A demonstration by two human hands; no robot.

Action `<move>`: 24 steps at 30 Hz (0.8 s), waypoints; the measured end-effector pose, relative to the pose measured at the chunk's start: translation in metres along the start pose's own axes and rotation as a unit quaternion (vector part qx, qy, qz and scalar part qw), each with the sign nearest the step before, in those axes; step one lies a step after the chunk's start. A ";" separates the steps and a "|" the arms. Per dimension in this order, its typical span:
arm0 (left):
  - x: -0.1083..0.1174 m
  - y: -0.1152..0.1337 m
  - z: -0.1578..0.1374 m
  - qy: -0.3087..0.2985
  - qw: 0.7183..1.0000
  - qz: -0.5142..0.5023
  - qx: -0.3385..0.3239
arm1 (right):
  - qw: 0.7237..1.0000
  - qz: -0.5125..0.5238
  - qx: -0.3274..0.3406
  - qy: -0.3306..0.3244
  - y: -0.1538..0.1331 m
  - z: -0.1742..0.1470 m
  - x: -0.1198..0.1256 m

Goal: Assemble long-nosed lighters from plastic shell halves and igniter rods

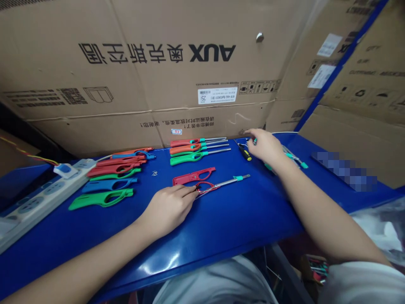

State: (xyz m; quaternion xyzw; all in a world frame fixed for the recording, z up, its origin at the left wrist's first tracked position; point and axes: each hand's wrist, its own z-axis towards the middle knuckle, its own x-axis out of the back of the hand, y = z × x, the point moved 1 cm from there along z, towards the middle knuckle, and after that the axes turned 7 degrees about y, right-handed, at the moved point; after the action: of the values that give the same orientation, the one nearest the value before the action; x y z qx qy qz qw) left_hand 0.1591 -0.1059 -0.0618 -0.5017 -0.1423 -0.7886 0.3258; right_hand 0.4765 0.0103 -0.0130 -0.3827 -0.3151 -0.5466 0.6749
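Note:
My left hand is closed around the handle end of a red gas lighter, mostly covering it. A metal tube with a teal collar runs out to the right from this lighter. Just behind my left fingers lies a separate red handle shell with an open trigger loop. My right hand reaches to the back of the table, its fingers bent down over small parts; what they pinch is hidden. Beside it is a screwdriver with a black and yellow handle.
Several coloured handle shells lie at left, beside a white power strip. Lighters with metal tubes are lined up at the back. Tiny metal pieces lie mid-table. Metal tubes with teal parts sit behind my right forearm. Cardboard walls the back.

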 end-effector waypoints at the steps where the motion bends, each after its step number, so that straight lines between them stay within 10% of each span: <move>1: -0.001 0.000 0.000 0.010 1.000 -0.005 0.008 | 0.998 -0.033 -0.037 -0.026 0.012 0.005 0.000; 7: -0.005 0.000 0.000 0.025 0.997 -0.045 0.057 | 0.973 -0.096 -0.128 -0.164 0.056 0.018 -0.010; 24: -0.003 -0.005 0.005 0.018 0.988 -0.109 0.113 | 0.978 -0.097 -0.101 -0.152 0.051 0.014 -0.021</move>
State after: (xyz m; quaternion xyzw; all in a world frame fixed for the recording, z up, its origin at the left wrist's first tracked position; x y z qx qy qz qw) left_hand 0.1604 -0.0986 -0.0617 -0.4289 -0.2778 -0.8073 0.2953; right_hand 0.5216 0.0388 -0.0325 -0.4956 -0.3927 -0.5737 0.5207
